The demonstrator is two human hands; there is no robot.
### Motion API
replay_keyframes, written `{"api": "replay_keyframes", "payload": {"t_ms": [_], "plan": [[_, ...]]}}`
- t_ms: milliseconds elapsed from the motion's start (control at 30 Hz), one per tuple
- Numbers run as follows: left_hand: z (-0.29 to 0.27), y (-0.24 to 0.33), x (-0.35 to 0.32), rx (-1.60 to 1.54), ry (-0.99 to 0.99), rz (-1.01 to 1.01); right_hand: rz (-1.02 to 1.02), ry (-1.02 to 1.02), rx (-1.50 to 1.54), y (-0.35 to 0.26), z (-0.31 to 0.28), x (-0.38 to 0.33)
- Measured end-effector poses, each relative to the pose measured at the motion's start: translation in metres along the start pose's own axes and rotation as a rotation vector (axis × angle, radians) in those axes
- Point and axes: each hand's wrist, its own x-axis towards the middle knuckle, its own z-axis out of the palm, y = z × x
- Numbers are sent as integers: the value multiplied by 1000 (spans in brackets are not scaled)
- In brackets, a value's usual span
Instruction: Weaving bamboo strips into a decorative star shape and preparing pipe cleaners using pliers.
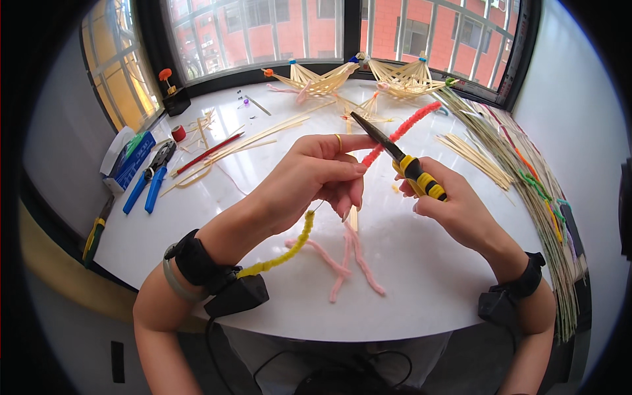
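Note:
My left hand (316, 168) is closed, pinching a coral-red pipe cleaner (415, 122) that slants up to the right. A yellow pipe cleaner (289, 251) hangs below the same hand; its bare wire tip reaches toward the lower fingers, and whether they grip it is hard to see. My right hand (454, 201) is closed round the yellow-and-black handles of what look like scissors (382, 137). Their long dark blades cross the coral pipe cleaner beside my left fingertips; whether the blades are apart cannot be made out. Pale pink pipe cleaners (339, 263) lie on the white table below my hands.
Blue-handled pliers (155, 174), a blue box (131, 161) and a red pencil (210, 153) lie left. Woven strip pieces (316, 80) stand at the back. Thin strips (477, 158) and a long bundle of stems (543, 224) line the right. A green-and-yellow-handled tool (95, 237) sits at the left edge.

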Motion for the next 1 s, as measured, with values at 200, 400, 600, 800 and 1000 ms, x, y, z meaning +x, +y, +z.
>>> {"api": "replay_keyframes", "payload": {"t_ms": [200, 400, 600, 800, 1000], "plan": [[1, -3, 1, 6, -29, 26, -20, 73, -110, 0, 2, 4], [-3, -4, 3, 11, -17, 13, -60, 196, -280, -3, 6, 11], [-4, -11, 6, -3, -3, -36, -82, 194, -319, 8, 6, 16], [-3, -9, 5, -32, -14, -35, -142, 223, -391, 15, 10, 19], [-9, -10, 8, 0, -46, -19, -118, 168, -327, 14, 6, 18]]}}
